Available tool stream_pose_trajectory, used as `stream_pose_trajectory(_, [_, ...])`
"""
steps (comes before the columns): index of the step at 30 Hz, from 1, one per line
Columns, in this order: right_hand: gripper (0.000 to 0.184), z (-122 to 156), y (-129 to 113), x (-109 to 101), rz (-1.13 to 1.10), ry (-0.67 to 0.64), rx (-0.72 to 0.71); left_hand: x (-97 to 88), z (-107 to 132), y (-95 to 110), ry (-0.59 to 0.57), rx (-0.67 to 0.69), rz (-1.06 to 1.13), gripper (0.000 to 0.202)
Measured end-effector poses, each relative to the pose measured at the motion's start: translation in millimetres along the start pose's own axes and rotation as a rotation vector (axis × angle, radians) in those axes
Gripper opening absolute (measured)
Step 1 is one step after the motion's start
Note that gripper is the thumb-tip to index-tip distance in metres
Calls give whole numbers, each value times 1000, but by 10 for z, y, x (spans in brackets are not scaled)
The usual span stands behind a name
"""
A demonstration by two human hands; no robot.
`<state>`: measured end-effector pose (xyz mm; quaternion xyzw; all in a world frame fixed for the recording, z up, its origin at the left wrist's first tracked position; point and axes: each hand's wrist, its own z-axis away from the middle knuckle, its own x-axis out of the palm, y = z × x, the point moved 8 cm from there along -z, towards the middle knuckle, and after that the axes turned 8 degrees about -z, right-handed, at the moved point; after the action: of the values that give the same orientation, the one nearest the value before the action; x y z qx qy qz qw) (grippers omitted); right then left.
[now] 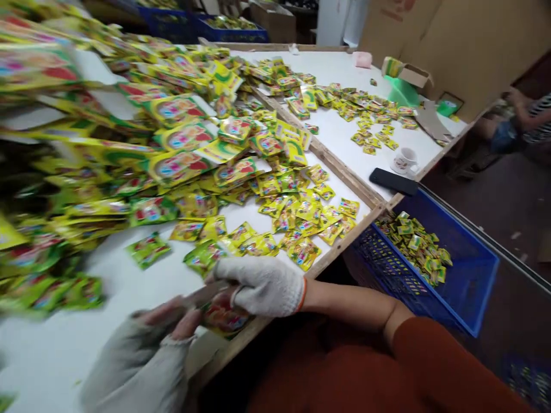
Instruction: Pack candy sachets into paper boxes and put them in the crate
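Observation:
Close to the table's front edge, both my gloved hands are at a small printed carton (226,317), with red and yellow on its face. My left hand (140,361), in a pale glove with bare fingertips, pinches its left side and is slightly blurred. In a white glove with an orange cuff, my right hand (262,284) is closed over its upper side; its fingers partly hide the carton. A green sachet (204,257) lies just beyond my right fingers, beside many yellow sachets (303,252). Another green sachet (148,250) is farther left on the white tabletop (124,310).
A large heap of yellow cartons (181,115) covers the left and back. A wooden strip (344,178) divides the table. Beyond it are a black phone (394,182) and a mug (404,161). Below right stands a blue crate (469,275) with sachets. A person (531,123) sits far right.

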<state>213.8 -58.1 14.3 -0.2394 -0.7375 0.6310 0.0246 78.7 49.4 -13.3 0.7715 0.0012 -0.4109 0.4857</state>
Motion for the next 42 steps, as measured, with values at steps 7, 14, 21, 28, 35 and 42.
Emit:
stream_pose_trajectory(7, [19,59,-100,-55,-46,47,-31,-79,44,343,-96,-38,130,20])
stream_pose_trajectory(14, [9,-3,-134,-60,1,-48,4,-72,5,244,-264,-108,305,21])
stream_pose_trajectory(21, [20,121,-252,-46,154,-216,-296,-178,186,452,-94,377,168,17])
stream_pose_trajectory(28, [13,130,-173,-26,137,-187,-169,-145,150,366,-217,129,222,30])
stream_pose_trajectory(35, [15,111,-196,-12,167,-143,-210,-99,-10,498,-344,149,72,19])
stream_pose_trajectory(42, [39,204,-138,7,165,-181,-317,-119,197,538,-142,382,187,16])
